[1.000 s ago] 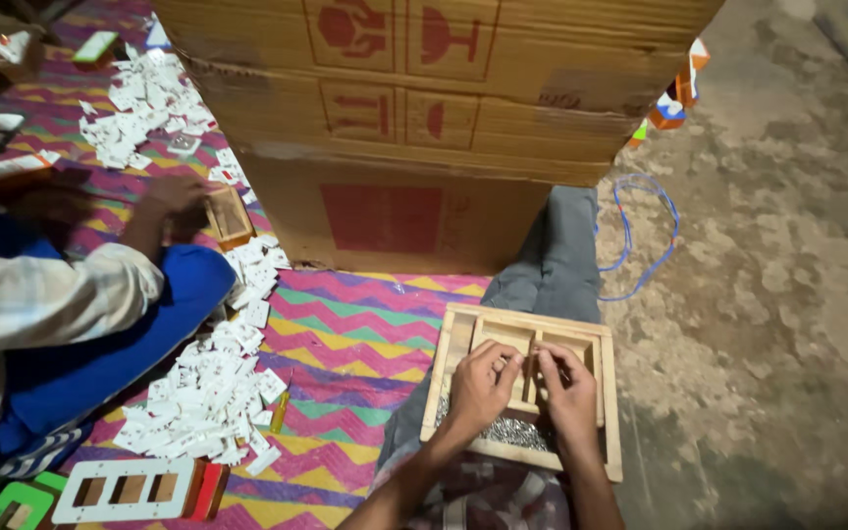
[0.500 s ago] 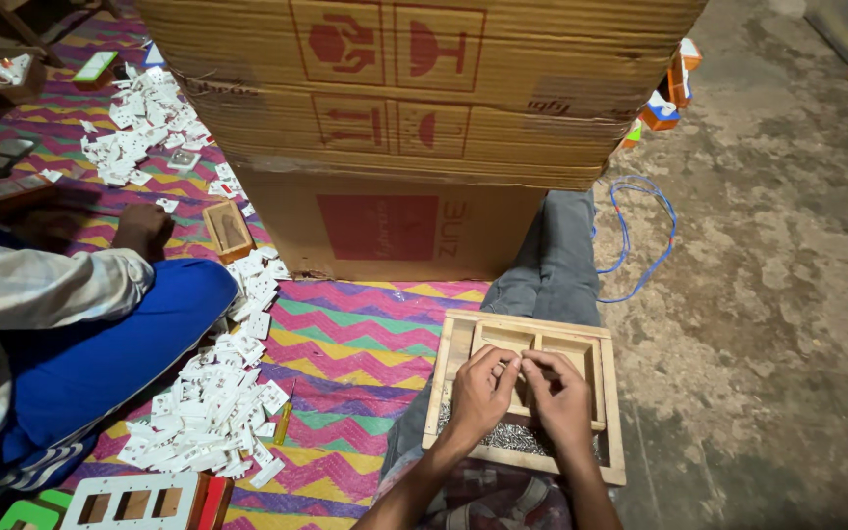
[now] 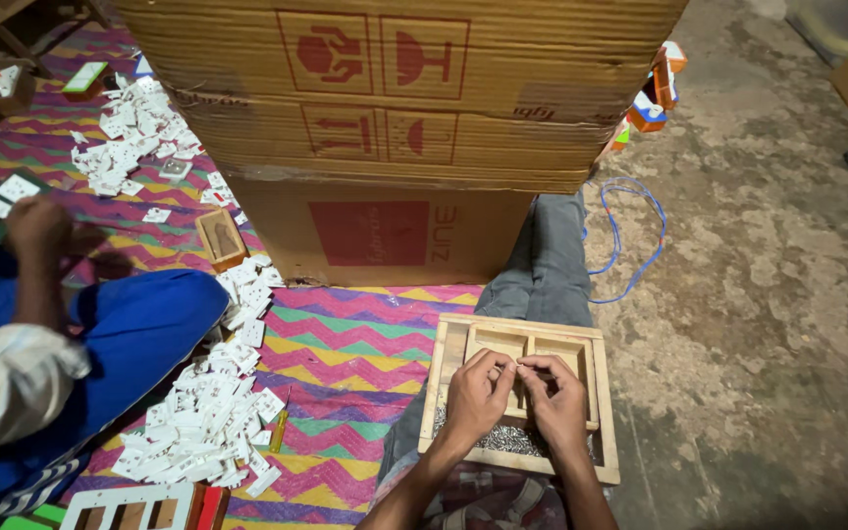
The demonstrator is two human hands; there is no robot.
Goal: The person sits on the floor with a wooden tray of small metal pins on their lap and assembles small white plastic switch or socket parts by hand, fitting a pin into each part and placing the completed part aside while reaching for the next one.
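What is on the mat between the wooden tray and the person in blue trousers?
In the head view, a heap of small white parts lies on the zigzag mat, between the wooden tray and the blue trousers.

Stacked cardboard cartons fill upper centre. Zigzag-patterned woven mat covers floor at left; bare rough concrete floor at right. Blue cord looped on concrete. Light dim, warm.

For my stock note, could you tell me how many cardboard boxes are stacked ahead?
3 cardboard boxes: top box, middle box under it, bottom box on the mat. More may be hidden behind.
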